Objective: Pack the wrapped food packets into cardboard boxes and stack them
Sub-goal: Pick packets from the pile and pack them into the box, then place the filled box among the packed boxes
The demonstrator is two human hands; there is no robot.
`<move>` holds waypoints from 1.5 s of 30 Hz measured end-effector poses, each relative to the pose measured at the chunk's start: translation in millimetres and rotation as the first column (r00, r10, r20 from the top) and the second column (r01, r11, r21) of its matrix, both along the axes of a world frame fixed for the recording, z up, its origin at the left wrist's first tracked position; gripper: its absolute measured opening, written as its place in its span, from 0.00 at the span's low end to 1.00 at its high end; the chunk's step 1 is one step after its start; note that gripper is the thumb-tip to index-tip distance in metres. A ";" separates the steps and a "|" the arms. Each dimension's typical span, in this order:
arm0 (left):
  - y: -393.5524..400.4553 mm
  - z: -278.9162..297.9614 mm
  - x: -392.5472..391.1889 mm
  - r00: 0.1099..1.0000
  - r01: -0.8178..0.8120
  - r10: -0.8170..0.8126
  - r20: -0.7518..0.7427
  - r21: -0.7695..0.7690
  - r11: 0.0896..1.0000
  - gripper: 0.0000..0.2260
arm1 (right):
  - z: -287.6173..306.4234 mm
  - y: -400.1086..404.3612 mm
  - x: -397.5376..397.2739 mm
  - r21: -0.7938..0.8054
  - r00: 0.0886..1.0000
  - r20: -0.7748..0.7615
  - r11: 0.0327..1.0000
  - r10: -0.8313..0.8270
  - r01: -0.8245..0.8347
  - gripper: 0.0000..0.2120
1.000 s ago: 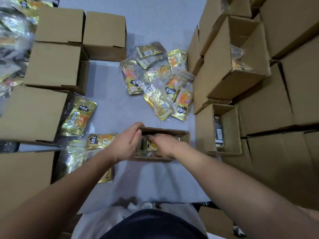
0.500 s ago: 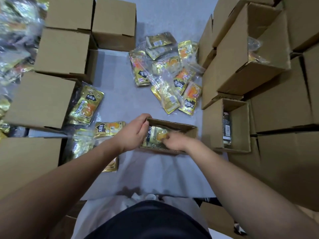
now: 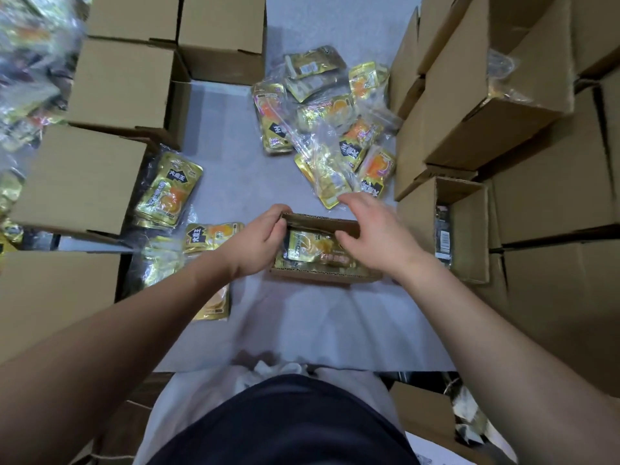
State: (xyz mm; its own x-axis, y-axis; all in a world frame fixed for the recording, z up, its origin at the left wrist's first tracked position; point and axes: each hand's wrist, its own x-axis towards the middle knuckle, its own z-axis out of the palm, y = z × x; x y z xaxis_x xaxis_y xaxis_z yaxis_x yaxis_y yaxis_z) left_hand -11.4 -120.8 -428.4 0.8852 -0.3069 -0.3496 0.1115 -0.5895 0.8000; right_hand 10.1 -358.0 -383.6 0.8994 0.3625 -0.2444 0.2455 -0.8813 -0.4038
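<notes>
A small open cardboard box (image 3: 320, 276) sits on the grey table in front of me with a gold and orange food packet (image 3: 310, 249) lying inside. My left hand (image 3: 260, 241) grips the box's left wall, fingers curled over its edge. Above the box's right half hovers my right hand (image 3: 375, 234), fingers spread and relaxed, holding nothing. A heap of wrapped gold packets (image 3: 330, 129) lies just beyond the box. More packets (image 3: 169, 193) lie to the left.
Closed cardboard boxes (image 3: 120, 85) line the left side. Stacked boxes (image 3: 550, 196) fill the right, one open box (image 3: 469, 229) holding a dark packet upright. A bag of packets (image 3: 30, 62) sits far left. The grey table (image 3: 302, 330) ends near my body.
My right hand has lifted out of the box, leaving the packet lying inside, and now hovers with fingers spread. My left hand stays on the box's left wall.
</notes>
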 end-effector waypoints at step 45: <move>-267.2 155.5 15.2 0.954 -0.222 0.157 -0.257 -0.247 0.943 0.30 | 131.1 -162.1 -47.9 0.295 0.720 0.017 0.692 -0.693 0.659 0.20</move>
